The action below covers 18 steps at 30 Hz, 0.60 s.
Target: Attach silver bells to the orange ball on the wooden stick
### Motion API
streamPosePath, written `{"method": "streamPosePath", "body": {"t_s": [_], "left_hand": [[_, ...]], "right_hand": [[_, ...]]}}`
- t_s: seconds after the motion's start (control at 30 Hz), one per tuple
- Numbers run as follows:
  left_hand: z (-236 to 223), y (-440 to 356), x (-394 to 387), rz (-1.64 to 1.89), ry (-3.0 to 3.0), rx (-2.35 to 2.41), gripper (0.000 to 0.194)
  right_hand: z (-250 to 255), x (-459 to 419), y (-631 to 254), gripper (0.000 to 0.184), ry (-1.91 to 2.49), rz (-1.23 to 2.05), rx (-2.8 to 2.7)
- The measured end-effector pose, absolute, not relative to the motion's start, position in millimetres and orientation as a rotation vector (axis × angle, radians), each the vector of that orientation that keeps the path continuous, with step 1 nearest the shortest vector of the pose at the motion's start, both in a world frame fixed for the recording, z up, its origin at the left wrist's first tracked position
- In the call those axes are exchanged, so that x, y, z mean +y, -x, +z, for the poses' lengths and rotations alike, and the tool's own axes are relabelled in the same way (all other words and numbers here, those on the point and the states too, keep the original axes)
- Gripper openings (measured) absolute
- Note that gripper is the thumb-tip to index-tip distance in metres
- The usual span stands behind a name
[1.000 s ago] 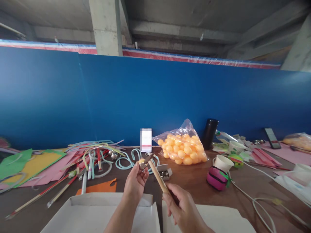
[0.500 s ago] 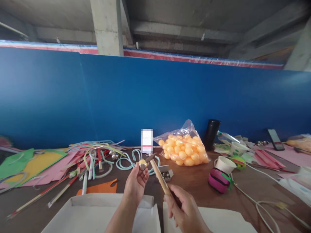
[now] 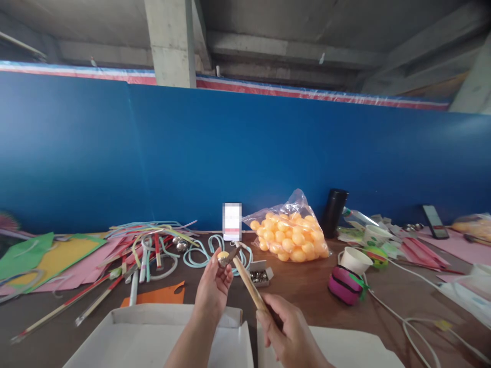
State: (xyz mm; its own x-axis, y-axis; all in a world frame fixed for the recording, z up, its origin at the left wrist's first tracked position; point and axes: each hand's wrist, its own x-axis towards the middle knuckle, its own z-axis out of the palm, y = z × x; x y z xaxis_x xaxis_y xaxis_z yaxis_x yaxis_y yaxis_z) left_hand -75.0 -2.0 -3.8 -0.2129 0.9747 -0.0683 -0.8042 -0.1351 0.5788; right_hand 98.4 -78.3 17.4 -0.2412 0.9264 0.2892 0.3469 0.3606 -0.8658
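Observation:
My left hand [image 3: 213,289] pinches a shiny silver ball [image 3: 223,258] with a yellowish top between thumb and fingers, palm turned up. In my right hand [image 3: 289,327] is a hammer [image 3: 248,284], gripped low on its wooden handle. Its dark head is at the right side of the ball; I cannot tell whether the two touch. Just behind the handle sits a small open box [image 3: 260,276] of shiny metal pieces. Loops of pale blue tubing [image 3: 197,258] lie beyond my left hand.
A clear bag of orange balls [image 3: 287,237] stands behind, beside a black bottle [image 3: 335,212]. To the right are a paper cup [image 3: 356,259], a magenta pouch [image 3: 346,285] and white cable. Coloured sheets [image 3: 63,260] and sticks spread left. A white box [image 3: 134,337] lies in front.
The hammer has shifted slightly left, its head now closer against the ball. My left hand and the ball have moved a little left and up, and more of the small box shows.

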Motion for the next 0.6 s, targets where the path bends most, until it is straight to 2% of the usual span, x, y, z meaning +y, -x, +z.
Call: {"method": "streamPosePath", "body": {"t_s": [0.6], "left_hand": [[-3.2,73.9,-2.7,1.688,-0.382,0.645,0.025]], "right_hand": [[20.9,-81.4,-97.9,0.041,1.120,0.848,-1.784]]}}
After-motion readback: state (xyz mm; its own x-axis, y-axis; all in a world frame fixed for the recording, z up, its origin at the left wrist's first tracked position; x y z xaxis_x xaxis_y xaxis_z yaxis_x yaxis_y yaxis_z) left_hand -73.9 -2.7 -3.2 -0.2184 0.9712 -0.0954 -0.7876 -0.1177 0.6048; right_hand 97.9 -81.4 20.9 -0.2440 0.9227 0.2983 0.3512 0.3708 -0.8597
